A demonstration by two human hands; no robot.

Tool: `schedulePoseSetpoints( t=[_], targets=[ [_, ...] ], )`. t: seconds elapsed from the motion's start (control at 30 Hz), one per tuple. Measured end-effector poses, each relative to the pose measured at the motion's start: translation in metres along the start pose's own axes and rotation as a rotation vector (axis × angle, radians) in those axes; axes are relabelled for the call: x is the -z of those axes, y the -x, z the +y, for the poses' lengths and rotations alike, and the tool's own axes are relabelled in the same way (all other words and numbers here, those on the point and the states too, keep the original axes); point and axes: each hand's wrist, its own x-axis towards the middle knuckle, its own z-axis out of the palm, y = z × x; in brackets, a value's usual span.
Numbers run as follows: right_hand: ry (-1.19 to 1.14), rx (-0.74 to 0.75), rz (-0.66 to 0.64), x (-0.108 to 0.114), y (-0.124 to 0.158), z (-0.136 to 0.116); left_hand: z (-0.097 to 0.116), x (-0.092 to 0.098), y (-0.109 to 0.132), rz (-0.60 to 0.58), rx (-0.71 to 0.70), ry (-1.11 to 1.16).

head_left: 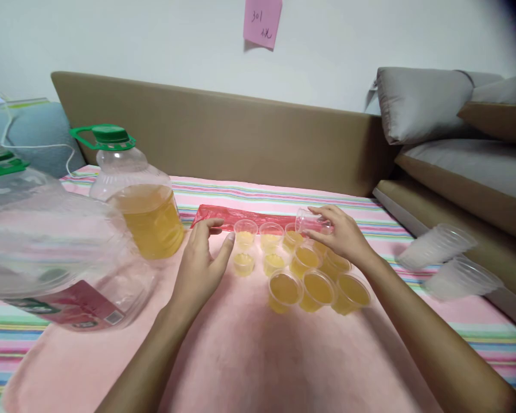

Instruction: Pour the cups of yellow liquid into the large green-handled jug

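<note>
Between the thumb and fingers of my right hand (339, 229) is a clear plastic cup (305, 222), tipped on its side above a cup of yellow liquid (293, 237) in the back row. Whether liquid runs from it cannot be made out. My left hand (207, 252) is open, thumb and fingers apart, just left of two stacked-looking cups (245, 232) at the group's left end. Several cups with darker yellow liquid (318, 287) stand closer to me, set in rows. My right hand partly hides the cups at the back right.
A large jug of yellow liquid (150, 218) with a green cap stands at left. Nearer, a bigger clear jug (60, 258) looks empty. Red plastic film (223, 214) lies behind the cups. Two stacks of cups (438, 246) lie at right beside cushions (430, 103). A pink mat (241, 355) lies underneath.
</note>
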Motion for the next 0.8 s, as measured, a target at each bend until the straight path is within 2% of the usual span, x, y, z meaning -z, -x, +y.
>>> schedulePoseSetpoints(
  t=[0.17, 0.37, 0.57, 0.67, 0.8],
  targets=[
    [-0.025, -0.064, 0.032, -0.001, -0.001, -0.003, 0.000, -0.001, 0.000, 0.003, -0.004, 0.002],
    [0.006, 0.025, 0.057, -0.005, 0.001, -0.007, 0.000, -0.001, 0.001, 0.004, -0.004, -0.002],
    [-0.002, 0.030, 0.063, -0.007, -0.001, -0.012, 0.004, -0.004, -0.002, -0.012, -0.054, -0.014],
    [-0.010, 0.010, 0.073, -0.006, -0.004, -0.014, 0.014, -0.009, -0.017, -0.105, -0.183, -0.042],
    [-0.015, 0.087, 0.052, -0.001, -0.008, -0.015, 0.034, -0.029, -0.053, -0.387, -0.379, -0.158]
  ],
)
